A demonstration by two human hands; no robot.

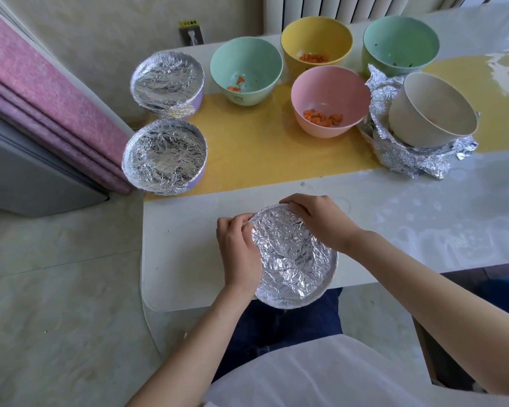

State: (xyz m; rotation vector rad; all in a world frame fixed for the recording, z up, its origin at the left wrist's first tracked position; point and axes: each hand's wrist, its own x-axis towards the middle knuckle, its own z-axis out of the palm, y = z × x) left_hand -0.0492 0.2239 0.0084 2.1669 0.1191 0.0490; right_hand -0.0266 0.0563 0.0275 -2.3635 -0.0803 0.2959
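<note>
Left hand (238, 248) and right hand (318, 220) both pinch the foil-covered bowl (291, 259) rim.

Both hands (238, 245) (321, 221) pinching foil-covered bowl (291, 259), table edge (182, 259)

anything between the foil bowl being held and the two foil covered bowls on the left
Nothing visible: only bare white table lies between the held round foil-covered bowl and the two foil-covered lilac bowls.
</note>
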